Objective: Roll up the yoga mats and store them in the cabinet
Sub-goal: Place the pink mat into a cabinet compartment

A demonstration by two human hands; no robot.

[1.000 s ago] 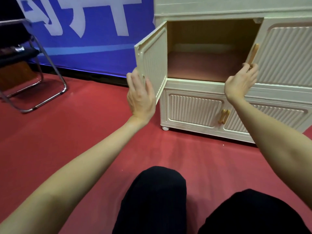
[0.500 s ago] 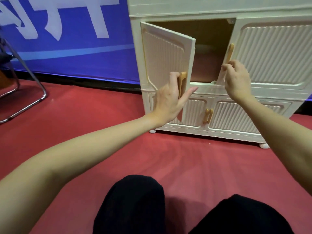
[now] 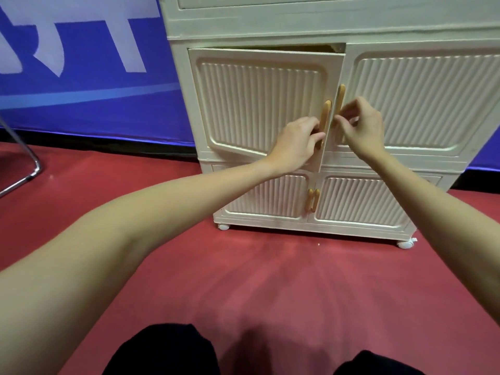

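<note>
A cream cabinet (image 3: 297, 23) with ribbed doors stands on the red floor ahead of me. Its upper left door (image 3: 257, 104) is slightly ajar, with a thin dark gap along its top; the upper right door (image 3: 422, 101) sits almost flush. My left hand (image 3: 295, 142) grips the wooden handle of the left door (image 3: 326, 112). My right hand (image 3: 362, 128) pinches the wooden handle of the right door (image 3: 341, 96) with curled fingers. No yoga mat shows in view; the cabinet's inside is hidden.
Two lower doors (image 3: 357, 201) below are shut, and the cabinet rests on small white casters (image 3: 224, 226). A blue banner (image 3: 81, 109) covers the wall at left. A metal chair leg (image 3: 32, 169) stands far left. My black-trousered knees (image 3: 167, 350) are at the bottom edge.
Both upper doors have swung from wide open to nearly shut. My left hand moved from the door's outer face onto its handle, and both hands came together at the middle.
</note>
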